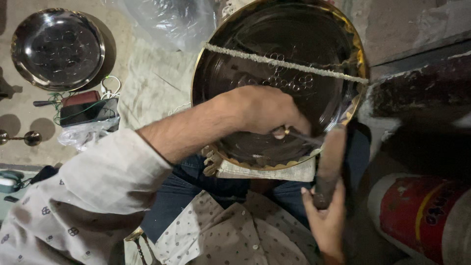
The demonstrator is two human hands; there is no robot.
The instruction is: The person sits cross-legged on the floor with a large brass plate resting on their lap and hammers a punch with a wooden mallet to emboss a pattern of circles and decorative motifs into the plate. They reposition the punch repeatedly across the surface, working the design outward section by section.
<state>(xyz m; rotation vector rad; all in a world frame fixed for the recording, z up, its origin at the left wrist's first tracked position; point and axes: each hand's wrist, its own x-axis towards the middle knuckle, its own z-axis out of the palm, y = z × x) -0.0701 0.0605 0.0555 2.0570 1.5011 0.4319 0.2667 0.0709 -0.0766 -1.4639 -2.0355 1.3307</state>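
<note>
Blurred tool tip point(300, 135) — red sack point(417, 216) edge-cropped

A large round brass plate point(314, 44), dark and glossy with a golden scalloped rim, stands tilted on the person's lap. A thin metal punch point(300, 135) touches its face, with a blurred dark mallet point(329, 164) just beside it.

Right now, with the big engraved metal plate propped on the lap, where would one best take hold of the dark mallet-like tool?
Take the dark mallet-like tool by its lower end, coming from below on the right, where the right hand already wraps it. It stands nearly upright, its upper end by the plate and the thin punch pinched in the left hand, so only the bottom is free.
</note>
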